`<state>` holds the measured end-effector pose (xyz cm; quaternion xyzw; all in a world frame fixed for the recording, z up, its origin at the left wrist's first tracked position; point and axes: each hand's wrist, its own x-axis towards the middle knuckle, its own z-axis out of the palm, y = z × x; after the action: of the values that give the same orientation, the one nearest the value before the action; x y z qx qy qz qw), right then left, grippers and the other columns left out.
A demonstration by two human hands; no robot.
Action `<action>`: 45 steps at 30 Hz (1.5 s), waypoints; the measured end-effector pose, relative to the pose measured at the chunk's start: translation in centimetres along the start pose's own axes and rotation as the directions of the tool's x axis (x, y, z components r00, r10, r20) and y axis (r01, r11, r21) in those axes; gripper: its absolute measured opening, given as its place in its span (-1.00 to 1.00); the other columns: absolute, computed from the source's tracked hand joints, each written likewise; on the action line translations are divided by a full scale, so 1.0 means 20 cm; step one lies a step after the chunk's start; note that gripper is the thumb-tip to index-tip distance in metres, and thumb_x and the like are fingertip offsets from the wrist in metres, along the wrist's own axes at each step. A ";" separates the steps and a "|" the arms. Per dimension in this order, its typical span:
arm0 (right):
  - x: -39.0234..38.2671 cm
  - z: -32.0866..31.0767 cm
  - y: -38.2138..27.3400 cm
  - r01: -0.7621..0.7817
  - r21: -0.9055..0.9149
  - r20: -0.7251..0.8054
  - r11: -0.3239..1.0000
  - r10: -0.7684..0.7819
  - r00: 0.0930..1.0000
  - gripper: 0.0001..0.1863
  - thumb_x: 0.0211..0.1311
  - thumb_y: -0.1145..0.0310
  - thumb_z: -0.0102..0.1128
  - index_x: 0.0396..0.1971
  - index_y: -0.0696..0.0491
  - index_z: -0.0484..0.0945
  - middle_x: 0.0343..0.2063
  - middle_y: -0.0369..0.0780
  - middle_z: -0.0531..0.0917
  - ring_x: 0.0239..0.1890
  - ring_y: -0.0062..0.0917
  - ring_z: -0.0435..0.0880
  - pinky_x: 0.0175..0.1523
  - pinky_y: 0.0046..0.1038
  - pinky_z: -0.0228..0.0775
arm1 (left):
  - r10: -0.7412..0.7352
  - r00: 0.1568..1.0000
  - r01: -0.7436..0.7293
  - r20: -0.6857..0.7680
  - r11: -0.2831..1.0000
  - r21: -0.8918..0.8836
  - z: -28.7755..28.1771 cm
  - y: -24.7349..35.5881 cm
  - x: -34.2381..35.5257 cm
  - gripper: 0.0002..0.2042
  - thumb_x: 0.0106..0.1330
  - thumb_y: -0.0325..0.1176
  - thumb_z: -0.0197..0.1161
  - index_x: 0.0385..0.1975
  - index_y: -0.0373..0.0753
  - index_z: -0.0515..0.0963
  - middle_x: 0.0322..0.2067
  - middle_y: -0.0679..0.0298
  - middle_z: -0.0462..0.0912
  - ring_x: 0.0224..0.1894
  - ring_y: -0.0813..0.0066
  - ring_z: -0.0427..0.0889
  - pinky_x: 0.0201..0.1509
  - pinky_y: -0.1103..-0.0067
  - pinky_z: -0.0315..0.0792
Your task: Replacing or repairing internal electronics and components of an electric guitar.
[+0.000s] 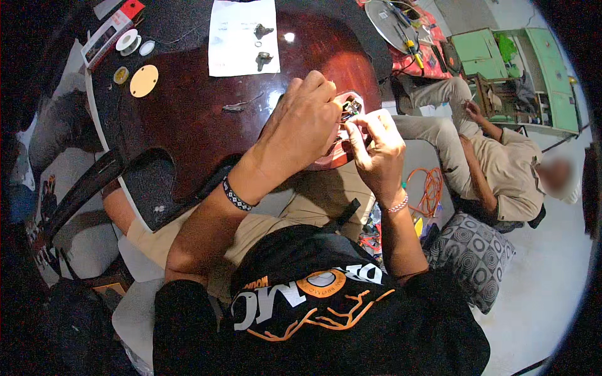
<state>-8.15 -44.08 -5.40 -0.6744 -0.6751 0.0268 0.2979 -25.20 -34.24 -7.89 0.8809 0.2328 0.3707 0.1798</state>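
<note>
A dark red, glossy guitar body (188, 106) lies face down or on its back in front of me; I cannot tell which. Near its right end is an opened cavity (353, 106) with small metal parts and thin wires inside. My left hand (303, 116) reaches over the cavity's left side, its fingers curled and pinched at the edge. From the right, my right hand (381, 150) meets it, thumb and forefinger pressed together beside the wires. Whatever either pinch holds is too small or hidden to name.
On the guitar lie a white sheet (232, 37) with small dark metal parts, a round cream cover plate (145, 81) and thin metal pieces (232, 108). A solder spool (128, 41) stands upper left. A yellow soldering iron (414, 54) rests upper right. Another person (495, 156) sits at right.
</note>
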 end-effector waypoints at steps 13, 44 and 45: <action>0.11 -0.06 0.25 0.104 0.037 -0.091 0.994 -0.100 0.991 -0.68 0.15 0.39 0.37 -0.06 -0.01 0.74 -0.19 -0.17 0.63 -0.07 -0.25 0.61 0.14 -0.25 0.42 | -0.283 0.952 0.301 -0.119 0.938 0.172 0.05 0.24 -0.01 -0.82 0.08 -0.46 0.48 -0.33 -0.25 0.66 -0.19 0.19 0.57 0.01 0.15 0.49 0.04 0.26 0.34; 0.23 -0.07 0.32 0.303 0.181 0.007 0.936 -0.309 0.951 -0.77 0.15 0.38 0.44 -0.16 0.02 0.77 -0.22 -0.16 0.68 -0.08 -0.28 0.64 0.11 -0.30 0.38 | -0.362 0.897 0.427 -0.253 0.859 0.283 0.14 0.29 0.02 -0.86 0.06 -0.37 0.54 -0.42 -0.15 0.69 -0.36 0.29 0.56 -0.11 0.20 0.53 -0.02 0.28 0.34; 0.24 -0.07 0.31 0.296 0.192 0.022 0.936 -0.305 0.952 -0.77 0.15 0.38 0.44 -0.17 0.02 0.77 -0.23 -0.16 0.68 -0.08 -0.28 0.64 0.12 -0.30 0.38 | -0.370 0.894 0.432 -0.252 0.860 0.271 0.14 0.29 0.02 -0.86 0.06 -0.38 0.53 -0.43 -0.16 0.68 -0.36 0.28 0.56 -0.11 0.20 0.53 -0.02 0.28 0.34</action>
<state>-1.52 -39.60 -5.27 -0.5316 -0.7721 0.0613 0.3429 -21.30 -39.27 -6.62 0.7903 0.4848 0.3648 0.0852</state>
